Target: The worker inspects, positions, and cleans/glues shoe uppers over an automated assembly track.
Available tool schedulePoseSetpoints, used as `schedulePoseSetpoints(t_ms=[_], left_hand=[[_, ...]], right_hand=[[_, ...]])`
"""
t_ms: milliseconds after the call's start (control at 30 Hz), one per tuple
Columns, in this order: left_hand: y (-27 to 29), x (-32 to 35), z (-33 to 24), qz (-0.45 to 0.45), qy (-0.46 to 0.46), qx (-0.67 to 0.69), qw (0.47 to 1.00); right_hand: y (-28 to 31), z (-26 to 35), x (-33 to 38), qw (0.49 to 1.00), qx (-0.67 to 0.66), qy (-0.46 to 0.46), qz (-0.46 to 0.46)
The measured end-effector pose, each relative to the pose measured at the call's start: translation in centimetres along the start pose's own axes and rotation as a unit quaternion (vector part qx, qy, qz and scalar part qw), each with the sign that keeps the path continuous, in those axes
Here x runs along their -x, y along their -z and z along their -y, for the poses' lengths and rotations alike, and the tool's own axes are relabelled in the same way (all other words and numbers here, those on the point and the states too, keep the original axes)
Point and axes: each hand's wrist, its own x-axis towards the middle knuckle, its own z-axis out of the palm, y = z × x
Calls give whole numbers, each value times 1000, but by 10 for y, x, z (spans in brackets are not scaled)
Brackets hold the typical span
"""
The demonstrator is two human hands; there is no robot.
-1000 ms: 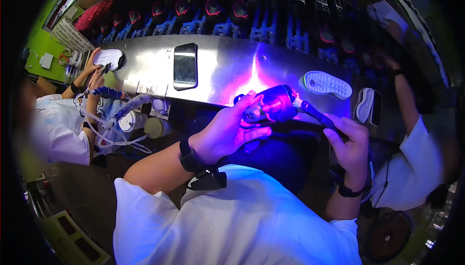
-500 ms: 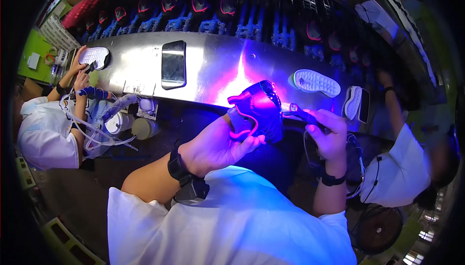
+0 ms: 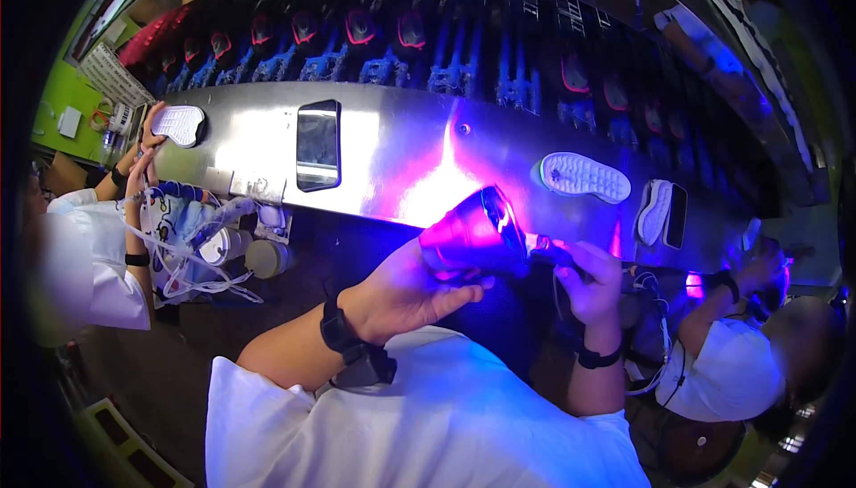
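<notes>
Our left grip (image 3: 392, 296) wraps around a dark shoe upper (image 3: 473, 234), lit pink, at the near edge of the metal worktop (image 3: 383, 153). Our right grip (image 3: 590, 285) pinches a slim tool (image 3: 540, 243), tip beside the upper. A white sole (image 3: 584, 177) and a phone (image 3: 318, 145) lie beyond.

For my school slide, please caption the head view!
Left fingers hold a dark shoe upper; right fingers, a tool beside it.

White short-sleeved shirt (image 3: 419, 417), bluish-lit; black wristbands (image 3: 336, 327), blocky black module (image 3: 368, 370) at left.
</notes>
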Motion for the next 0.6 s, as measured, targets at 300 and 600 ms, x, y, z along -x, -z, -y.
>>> schedulePoseSetpoints(t_ms=[300, 600], left_hand=[[-20, -40, -32, -44, -243, -538, 806], [-19, -33, -31, -38, -295, -654, 696]], right_hand=[[-29, -21, -18, 987, -31, -112, -107], [6, 7, -5, 993, -10, -62, -100]])
